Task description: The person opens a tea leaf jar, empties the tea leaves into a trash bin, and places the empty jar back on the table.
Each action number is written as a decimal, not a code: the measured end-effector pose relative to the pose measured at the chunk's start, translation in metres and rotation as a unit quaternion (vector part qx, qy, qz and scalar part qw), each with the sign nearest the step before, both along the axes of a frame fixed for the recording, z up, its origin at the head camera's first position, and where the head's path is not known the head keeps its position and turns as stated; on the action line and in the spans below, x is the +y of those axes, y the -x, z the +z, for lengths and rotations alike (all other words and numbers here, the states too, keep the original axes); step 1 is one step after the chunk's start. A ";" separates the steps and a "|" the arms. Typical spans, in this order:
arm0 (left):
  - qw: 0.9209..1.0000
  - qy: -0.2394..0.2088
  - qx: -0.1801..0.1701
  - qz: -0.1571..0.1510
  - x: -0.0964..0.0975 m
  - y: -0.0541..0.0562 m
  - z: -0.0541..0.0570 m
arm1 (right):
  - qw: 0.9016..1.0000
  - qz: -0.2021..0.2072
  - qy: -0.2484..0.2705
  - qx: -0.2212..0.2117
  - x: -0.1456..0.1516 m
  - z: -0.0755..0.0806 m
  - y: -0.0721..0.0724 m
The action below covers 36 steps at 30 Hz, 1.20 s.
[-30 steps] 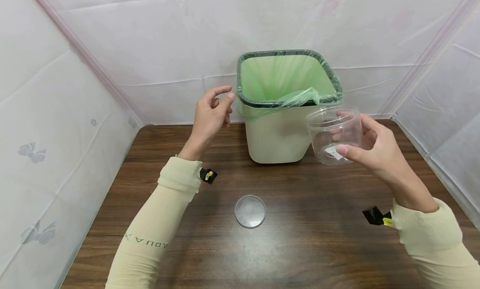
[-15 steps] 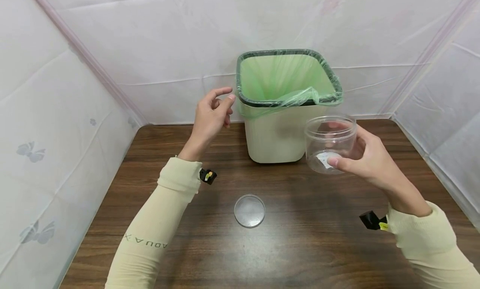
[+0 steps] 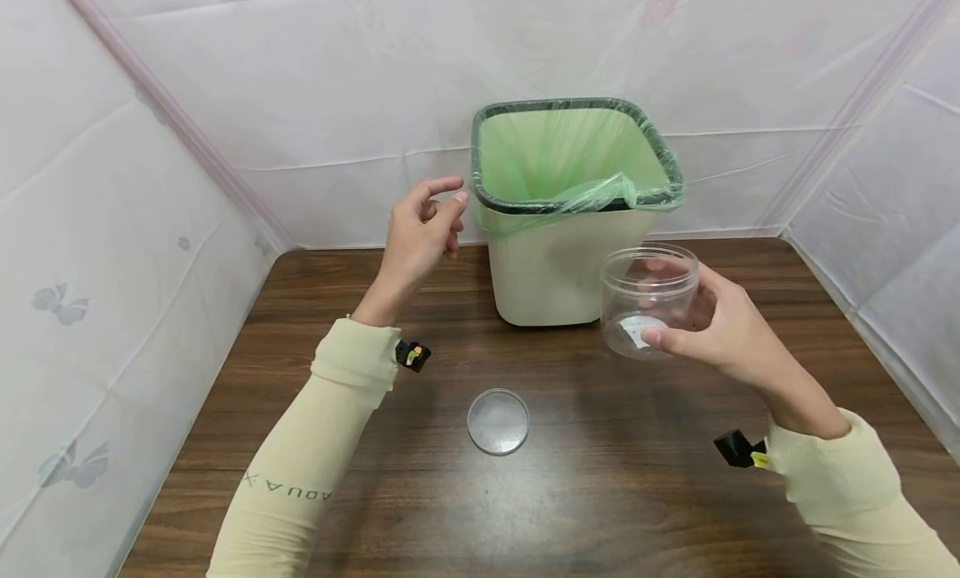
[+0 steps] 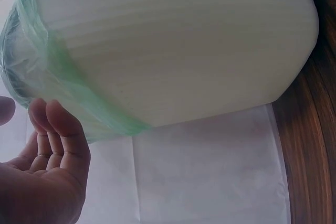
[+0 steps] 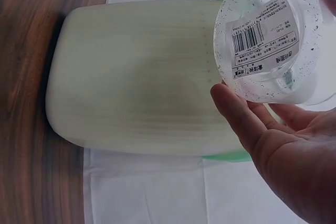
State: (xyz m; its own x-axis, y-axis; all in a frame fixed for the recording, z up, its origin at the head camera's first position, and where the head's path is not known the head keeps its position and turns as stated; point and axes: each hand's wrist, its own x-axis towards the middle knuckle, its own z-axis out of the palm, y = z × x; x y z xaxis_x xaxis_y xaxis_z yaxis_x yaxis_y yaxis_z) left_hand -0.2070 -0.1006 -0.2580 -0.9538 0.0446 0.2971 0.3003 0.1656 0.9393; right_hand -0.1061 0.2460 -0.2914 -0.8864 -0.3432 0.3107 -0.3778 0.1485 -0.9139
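My right hand (image 3: 723, 328) grips a clear plastic jar (image 3: 648, 291) by its side, mouth upward, in front of the bin's right side. The jar has no lid on it. On its underside, a white barcode label (image 5: 265, 38) and dark specks show in the right wrist view. My left hand (image 3: 422, 228) hovers beside the bin's left rim with loosely bent fingers and holds nothing. The cream trash bin (image 3: 558, 270) stands upright, lined with a green plastic bag (image 3: 577, 157) folded over its dark rim. A round clear lid (image 3: 498, 421) lies flat on the table.
The dark wood table (image 3: 600, 495) meets a white sheet wall (image 3: 337, 78) behind the bin. More sheeting hangs at the left and right sides. Small black cameras sit at both wrists.
My right hand has brought the jar down, slightly left and toward me, and levelled it from a tilt. The left hand, bin and lid have stayed nearly still.
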 end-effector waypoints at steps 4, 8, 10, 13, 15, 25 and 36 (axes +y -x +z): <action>1.000 0.003 0.004 -0.001 -0.001 -0.001 -0.001 | 0.999 -0.013 -0.030 -0.003 -0.001 -0.004 -0.001; 1.000 0.005 0.007 -0.005 -0.001 -0.001 -0.001 | 0.999 -0.015 -0.046 -0.007 -0.002 -0.008 -0.003; 1.000 0.004 0.007 -0.007 -0.001 -0.001 -0.001 | 0.999 -0.014 -0.050 -0.008 -0.003 -0.010 -0.003; 1.000 0.004 0.007 -0.008 -0.001 -0.001 -0.001 | 0.998 -0.012 -0.053 -0.012 -0.004 -0.013 -0.003; 1.000 0.003 0.009 -0.008 -0.001 -0.002 -0.001 | 0.998 -0.010 -0.052 -0.017 -0.005 -0.015 -0.003; 1.000 0.003 0.011 -0.012 -0.002 -0.005 -0.004 | 0.998 -0.009 -0.056 -0.012 -0.009 -0.028 -0.001; 1.000 0.014 0.012 -0.017 -0.003 -0.008 -0.004 | 0.998 0.002 -0.061 -0.025 -0.012 -0.041 -0.002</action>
State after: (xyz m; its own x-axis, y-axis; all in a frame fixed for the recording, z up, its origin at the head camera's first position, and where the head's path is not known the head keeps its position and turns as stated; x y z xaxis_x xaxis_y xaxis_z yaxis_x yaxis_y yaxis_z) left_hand -0.1987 -0.1038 -0.2623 -0.9441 0.0860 0.3183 0.3289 0.1808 0.9269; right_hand -0.1042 0.2339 -0.3321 -0.8980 -0.3803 0.2212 -0.3329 0.2584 -0.9069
